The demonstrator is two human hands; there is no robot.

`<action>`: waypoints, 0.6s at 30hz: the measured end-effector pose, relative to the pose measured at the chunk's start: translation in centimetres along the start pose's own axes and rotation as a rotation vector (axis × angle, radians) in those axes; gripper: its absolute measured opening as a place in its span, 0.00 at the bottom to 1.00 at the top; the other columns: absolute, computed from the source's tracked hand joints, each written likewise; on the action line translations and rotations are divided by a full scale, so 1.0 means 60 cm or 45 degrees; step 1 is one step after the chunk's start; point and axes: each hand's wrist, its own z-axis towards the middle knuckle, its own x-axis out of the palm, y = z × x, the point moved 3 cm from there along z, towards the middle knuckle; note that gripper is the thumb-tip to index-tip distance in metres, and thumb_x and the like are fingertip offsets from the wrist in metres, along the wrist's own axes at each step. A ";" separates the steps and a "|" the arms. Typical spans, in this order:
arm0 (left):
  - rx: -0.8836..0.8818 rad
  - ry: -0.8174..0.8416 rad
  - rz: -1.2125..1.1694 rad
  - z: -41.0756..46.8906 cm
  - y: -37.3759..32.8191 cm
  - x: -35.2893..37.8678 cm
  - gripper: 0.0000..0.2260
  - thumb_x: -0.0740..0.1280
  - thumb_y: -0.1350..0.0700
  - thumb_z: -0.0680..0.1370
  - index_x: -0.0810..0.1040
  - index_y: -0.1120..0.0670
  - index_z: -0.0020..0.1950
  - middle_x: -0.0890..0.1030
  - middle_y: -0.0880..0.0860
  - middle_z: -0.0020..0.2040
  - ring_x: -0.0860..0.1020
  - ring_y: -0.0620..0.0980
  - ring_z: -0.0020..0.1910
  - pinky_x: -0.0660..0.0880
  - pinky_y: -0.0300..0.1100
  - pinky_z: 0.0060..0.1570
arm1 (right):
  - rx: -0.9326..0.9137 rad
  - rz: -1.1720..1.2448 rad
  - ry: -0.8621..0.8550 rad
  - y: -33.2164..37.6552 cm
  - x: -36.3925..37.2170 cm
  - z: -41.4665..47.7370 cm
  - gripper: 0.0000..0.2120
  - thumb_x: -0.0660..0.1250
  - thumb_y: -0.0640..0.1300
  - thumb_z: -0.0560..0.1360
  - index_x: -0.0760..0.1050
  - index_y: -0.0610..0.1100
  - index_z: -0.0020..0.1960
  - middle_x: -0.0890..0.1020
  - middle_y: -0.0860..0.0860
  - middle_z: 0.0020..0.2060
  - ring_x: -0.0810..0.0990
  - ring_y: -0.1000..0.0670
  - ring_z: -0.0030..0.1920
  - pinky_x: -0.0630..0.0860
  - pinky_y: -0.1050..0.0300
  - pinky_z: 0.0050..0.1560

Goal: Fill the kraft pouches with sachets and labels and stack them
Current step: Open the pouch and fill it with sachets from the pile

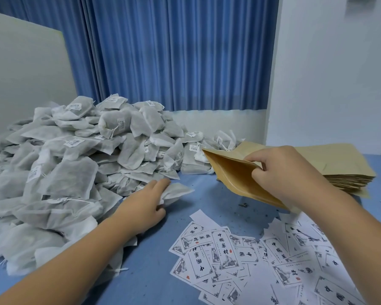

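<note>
My right hand (pixel 279 172) grips a kraft pouch (pixel 235 175) by its upper edge, holding it tilted above the blue table with its mouth toward the left. My left hand (pixel 147 203) is closed on one white sachet (pixel 176 192) at the edge of a large heap of sachets (pixel 75 164) that fills the left side. Printed paper labels (pixel 251 260) lie scattered on the table in front of me, below the pouch.
A stack of flat empty kraft pouches (pixel 339 166) sits at the right, behind my right hand. The blue table surface (pixel 207 203) shows between heap and labels. A blue curtain (pixel 174 51) and a white wall (pixel 330 73) stand behind; a white board (pixel 24 73) leans at the left.
</note>
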 end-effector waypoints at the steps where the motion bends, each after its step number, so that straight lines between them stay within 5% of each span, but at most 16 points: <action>1: 0.027 -0.068 -0.081 -0.004 -0.003 -0.007 0.29 0.64 0.54 0.74 0.59 0.47 0.73 0.68 0.49 0.67 0.74 0.54 0.60 0.74 0.49 0.55 | 0.001 0.009 -0.006 -0.001 -0.001 0.000 0.16 0.60 0.37 0.71 0.82 0.52 0.49 0.74 0.55 0.31 0.74 0.54 0.35 0.70 0.59 0.34; 9: 0.527 -0.760 -0.580 -0.043 -0.133 -0.110 0.21 0.62 0.52 0.69 0.65 0.50 0.62 0.70 0.51 0.62 0.76 0.50 0.53 0.79 0.56 0.41 | -0.001 0.003 -0.053 -0.008 0.006 0.005 0.13 0.61 0.38 0.71 0.82 0.48 0.49 0.76 0.54 0.32 0.74 0.52 0.36 0.71 0.58 0.35; 14: 0.639 -0.641 -0.184 -0.038 -0.206 -0.115 0.20 0.59 0.49 0.68 0.67 0.47 0.59 0.69 0.45 0.58 0.79 0.51 0.36 0.75 0.45 0.25 | -0.038 0.119 -0.080 -0.010 0.002 0.006 0.12 0.64 0.40 0.73 0.83 0.53 0.47 0.77 0.60 0.31 0.72 0.58 0.32 0.62 0.65 0.28; 18: 0.571 -0.433 0.065 -0.020 -0.212 -0.092 0.18 0.60 0.51 0.72 0.73 0.47 0.61 0.75 0.47 0.56 0.77 0.49 0.36 0.68 0.39 0.26 | 0.029 0.159 -0.114 -0.020 -0.002 0.009 0.18 0.62 0.39 0.73 0.81 0.55 0.55 0.70 0.61 0.26 0.69 0.61 0.32 0.61 0.66 0.30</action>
